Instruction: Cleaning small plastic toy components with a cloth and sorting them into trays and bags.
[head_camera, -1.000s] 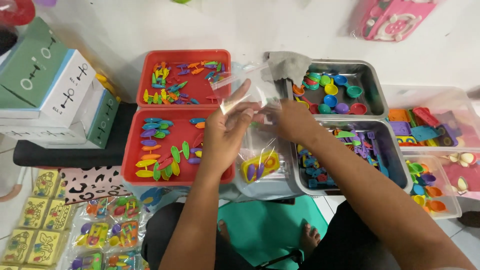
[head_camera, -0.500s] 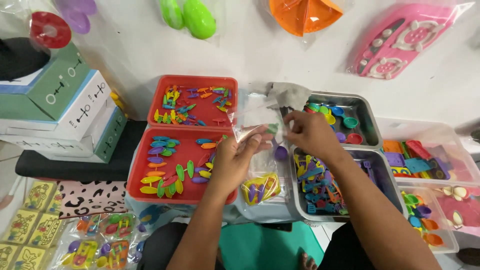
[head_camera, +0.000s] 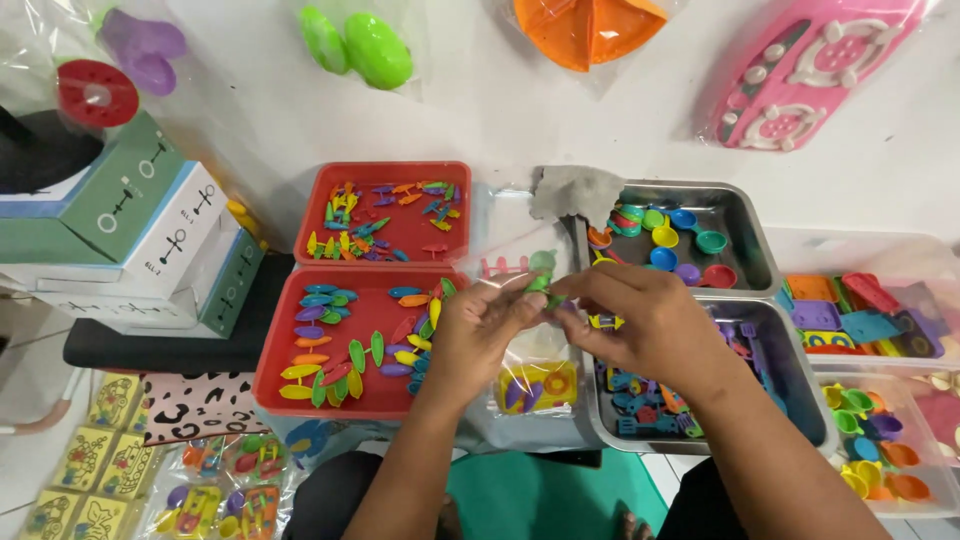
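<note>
Between the two red trays and the steel trays, the left hand (head_camera: 480, 335) and right hand (head_camera: 640, 325) pinched a small green toy piece (head_camera: 541, 280) inside a clear plastic bag (head_camera: 505, 255), fingertips closed on it. Below them lay a filled yellow packet (head_camera: 535, 385). The lower red tray (head_camera: 285, 345) held coloured leaf shapes; the near steel tray (head_camera: 800, 390) held blue and purple utensils.

Two red trays (head_camera: 300, 372) of small coloured plastic pieces sat left of centre. Two metal trays (head_camera: 752, 232) at the right held toy cups and cutlery. A grey cloth (head_camera: 573, 190) lay between the far trays. Stacked boxes (head_camera: 140, 235) stood far left, with packed toys (head_camera: 200, 490) near left.
</note>
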